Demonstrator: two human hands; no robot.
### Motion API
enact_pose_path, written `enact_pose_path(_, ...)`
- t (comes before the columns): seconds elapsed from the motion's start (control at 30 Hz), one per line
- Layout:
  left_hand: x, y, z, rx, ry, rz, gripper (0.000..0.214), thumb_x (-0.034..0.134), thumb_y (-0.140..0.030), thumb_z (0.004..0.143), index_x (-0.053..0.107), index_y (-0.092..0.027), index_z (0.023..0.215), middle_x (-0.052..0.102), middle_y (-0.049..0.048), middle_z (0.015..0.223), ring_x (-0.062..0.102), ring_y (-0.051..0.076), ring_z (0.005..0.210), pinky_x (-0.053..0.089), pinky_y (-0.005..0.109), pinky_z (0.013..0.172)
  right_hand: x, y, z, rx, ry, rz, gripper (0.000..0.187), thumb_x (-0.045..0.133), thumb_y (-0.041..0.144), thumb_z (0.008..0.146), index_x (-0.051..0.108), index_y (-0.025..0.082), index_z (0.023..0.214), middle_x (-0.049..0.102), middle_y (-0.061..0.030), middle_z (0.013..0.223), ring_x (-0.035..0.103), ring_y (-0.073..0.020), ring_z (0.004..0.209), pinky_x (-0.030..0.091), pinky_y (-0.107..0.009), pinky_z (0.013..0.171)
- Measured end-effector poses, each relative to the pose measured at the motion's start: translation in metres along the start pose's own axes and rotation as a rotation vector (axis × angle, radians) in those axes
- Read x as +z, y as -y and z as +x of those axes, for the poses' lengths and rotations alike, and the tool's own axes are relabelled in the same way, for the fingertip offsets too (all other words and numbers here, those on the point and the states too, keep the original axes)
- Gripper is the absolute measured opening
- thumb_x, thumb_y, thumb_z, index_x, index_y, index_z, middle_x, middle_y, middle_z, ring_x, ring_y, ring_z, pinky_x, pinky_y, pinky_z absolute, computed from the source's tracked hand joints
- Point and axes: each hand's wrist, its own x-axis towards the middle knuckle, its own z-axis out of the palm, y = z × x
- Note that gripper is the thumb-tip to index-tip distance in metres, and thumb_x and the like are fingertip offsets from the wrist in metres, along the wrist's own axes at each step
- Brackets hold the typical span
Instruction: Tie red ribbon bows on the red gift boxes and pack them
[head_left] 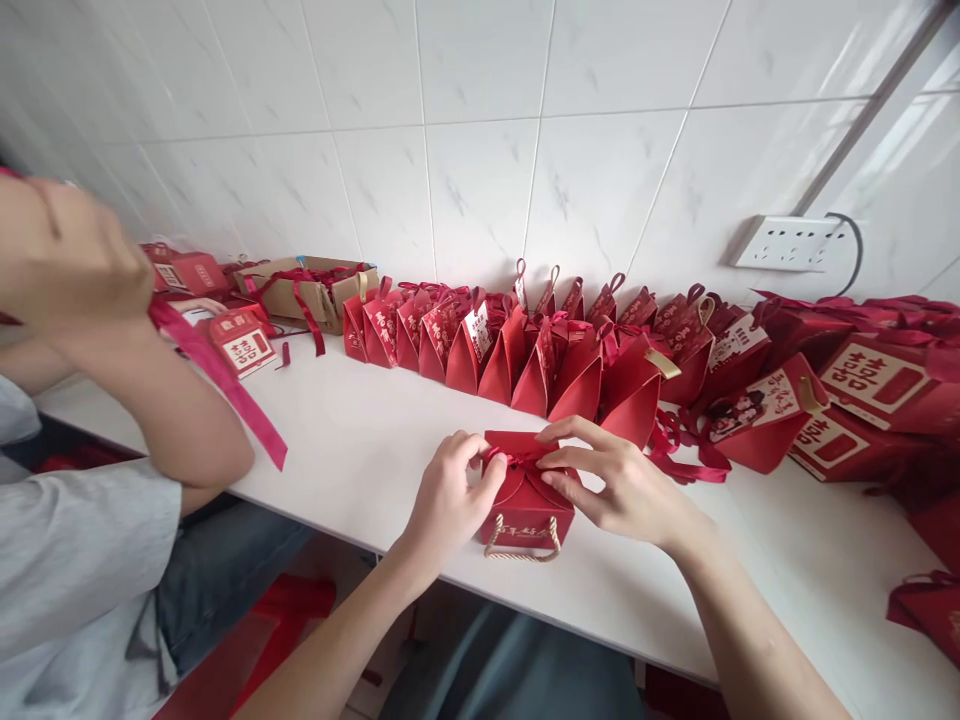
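A small red gift box [526, 505] with a gold rope handle stands near the front edge of the white table [360, 440]. My left hand [450, 497] is closed, its fingers pinching the red ribbon [513, 458] at the box's top left. My right hand [619, 480] rests on the top right of the box, thumb and forefinger pinching the ribbon from the other side. The ribbon's knot sits between my two hands.
A long row of finished red gift boxes [525, 350] lines the tiled wall. Flat red boxes [870, 390] pile at the right. A cardboard box of ribbons [307, 285] sits back left. A co-worker's arm [142, 370] at left holds a red ribbon. A wall socket [791, 243] hangs at right.
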Motion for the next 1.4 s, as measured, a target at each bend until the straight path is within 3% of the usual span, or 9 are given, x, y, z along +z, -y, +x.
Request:
enact_pose_path(0.07,0.001,-0.002,-0.002,-0.023,0.029,-0.007,0.021,0.045,-0.031,0.085,0.042,-0.02,0.067,0.048,-0.0021,0.066,0.049,0.013,0.063,0.04,0.025,0.061,-0.001,0.004,-0.001,0.065,-0.051,0.007,0.015,0.05,0.025,0.09,0.064,0.019,0.089,0.061,-0.0088,0.098,0.064,-0.0178,0.082,0.053,-0.029,0.069)
enact_pose_path(0.17,0.003,-0.002,-0.004,-0.019,0.02,-0.004,0.017,0.046,-0.028,0.085,0.044,-0.02,0.07,0.05,-0.0015,0.072,0.052,0.013,0.065,0.041,0.024,0.061,-0.001,0.013,-0.003,0.235,-0.119,-0.071,0.024,0.044,0.03,0.093,0.055,0.019,0.075,0.059,-0.0038,0.074,0.057,-0.0142,0.06,0.047,-0.026,0.054)
enact_pose_path(0.3,0.006,0.002,-0.005,0.067,-0.022,-0.007,0.012,0.047,-0.023,0.084,0.049,-0.02,0.073,0.052,0.001,0.079,0.055,0.015,0.075,0.045,0.027,0.071,0.007,0.026,-0.006,0.404,-0.019,-0.161,0.033,0.041,0.033,0.093,0.04,0.022,0.062,0.051,0.0021,0.052,0.043,-0.0119,0.041,0.031,-0.025,0.04)
enact_pose_path(0.43,0.007,0.005,-0.004,0.121,-0.024,-0.052,0.008,0.048,-0.02,0.083,0.051,-0.02,0.075,0.057,0.0037,0.088,0.056,0.017,0.086,0.046,0.03,0.077,0.011,0.027,-0.008,0.504,-0.012,-0.129,0.03,0.042,0.037,0.092,0.044,0.023,0.065,0.058,0.0002,0.056,0.051,-0.0146,0.044,0.035,-0.026,0.042)
enact_pose_path(0.53,0.006,0.005,-0.005,0.11,-0.003,-0.082,0.007,0.049,-0.017,0.08,0.05,-0.02,0.073,0.059,0.0036,0.091,0.057,0.017,0.085,0.047,0.03,0.076,0.01,0.02,-0.012,0.62,-0.035,-0.043,0.03,0.043,0.046,0.09,0.049,0.022,0.072,0.066,-0.004,0.067,0.062,-0.0196,0.059,0.044,-0.029,0.051)
enact_pose_path(0.63,0.003,0.004,-0.007,0.102,0.024,-0.136,0.005,0.049,-0.016,0.078,0.051,-0.02,0.076,0.058,0.0035,0.091,0.057,0.016,0.083,0.047,0.029,0.076,0.01,0.011,-0.018,0.72,0.009,0.108,0.036,0.044,0.056,0.087,0.052,0.022,0.079,0.068,-0.0059,0.078,0.065,-0.0213,0.071,0.049,-0.033,0.061)
enact_pose_path(0.9,0.0,0.005,-0.008,0.072,0.103,-0.232,0.005,0.048,-0.018,0.075,0.048,-0.019,0.07,0.057,0.006,0.097,0.056,0.021,0.096,0.045,0.035,0.087,0.011,0.009,-0.03,0.785,0.251,0.62,0.047,0.048,0.063,0.082,0.054,0.018,0.073,0.061,-0.004,0.072,0.054,-0.0154,0.066,0.045,-0.03,0.063)
enact_pose_path(1.13,0.001,0.001,-0.007,0.048,0.141,-0.255,0.015,0.047,-0.018,0.075,0.039,-0.02,0.062,0.057,0.0084,0.11,0.05,0.025,0.11,0.039,0.042,0.097,-0.004,-0.006,-0.016,0.808,0.043,0.707,0.04,0.069,0.056,0.069,0.057,0.018,0.068,0.054,0.0028,0.058,0.048,-0.0114,0.057,0.039,-0.027,0.062)
enact_pose_path(1.4,-0.003,0.005,0.0,0.007,0.287,-0.366,0.017,0.048,-0.018,0.072,0.038,-0.02,0.058,0.053,0.0057,0.129,0.046,0.026,0.121,0.037,0.039,0.099,0.004,-0.041,0.01,0.848,-0.001,1.069,0.034,0.081,0.044,0.06,0.061,0.017,0.065,0.053,0.0027,0.063,0.048,-0.0088,0.06,0.04,-0.023,0.063)
